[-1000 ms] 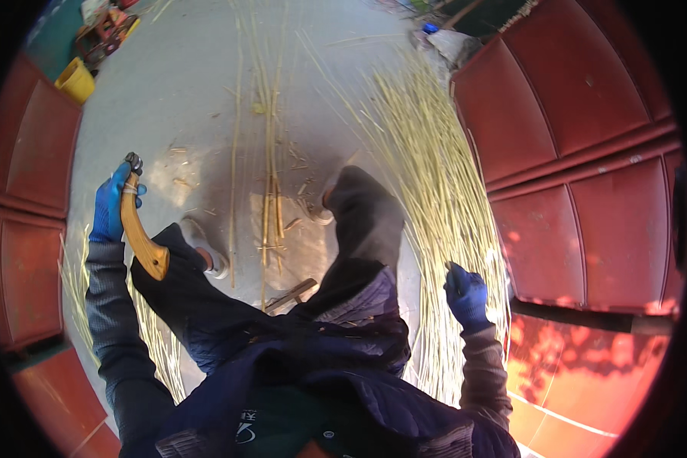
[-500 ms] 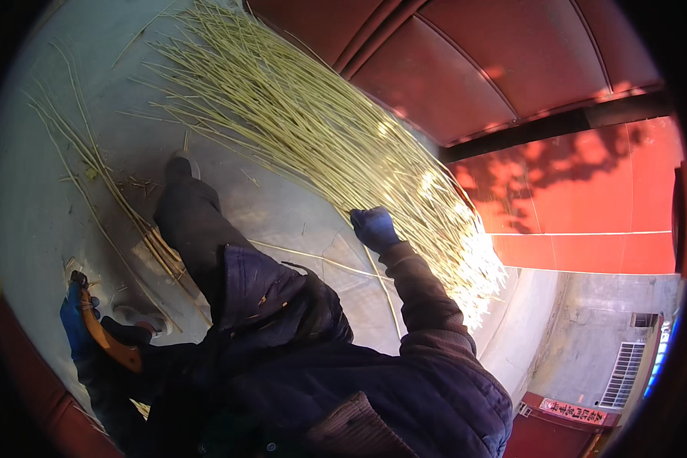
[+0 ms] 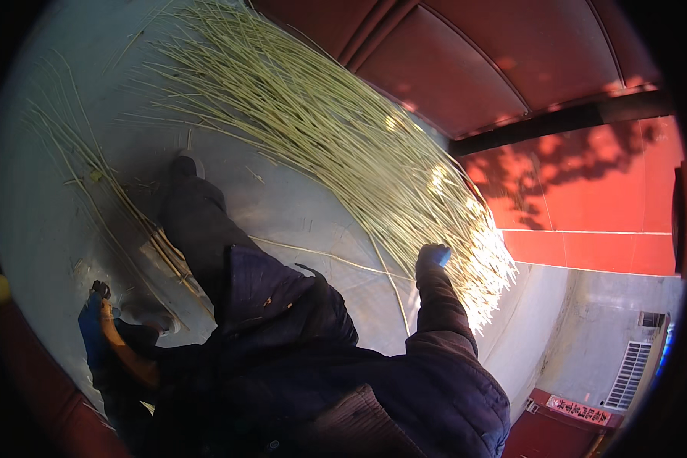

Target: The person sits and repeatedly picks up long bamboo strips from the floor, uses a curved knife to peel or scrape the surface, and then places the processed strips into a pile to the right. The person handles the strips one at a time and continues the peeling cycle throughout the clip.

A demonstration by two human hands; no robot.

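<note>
My left hand (image 3: 95, 332), in a blue glove, is closed around an orange-handled tool (image 3: 126, 347) with a small dark head, perhaps pruning shears. It is held at the lower left, above the floor beside my shoe. My right hand (image 3: 433, 256), also in a blue glove, reaches to the near edge of a wide pile of long, thin, yellow-green rods (image 3: 305, 114). Its fingers look curled; whether a rod is in them is hidden. Two loose rods (image 3: 393, 286) stick out from the pile toward my lap.
A smaller bunch of rods (image 3: 122, 198) lies on the grey floor (image 3: 282, 202) left of my outstretched leg (image 3: 195, 221), with short scraps around. Red metal panels (image 3: 466, 61) border the pile's far side. Strong sunlight falls on the pile's right end.
My right hand has moved right and toward me along the pile's edge, off the rod it was at. The left hand and its tool have shifted slightly right and down.
</note>
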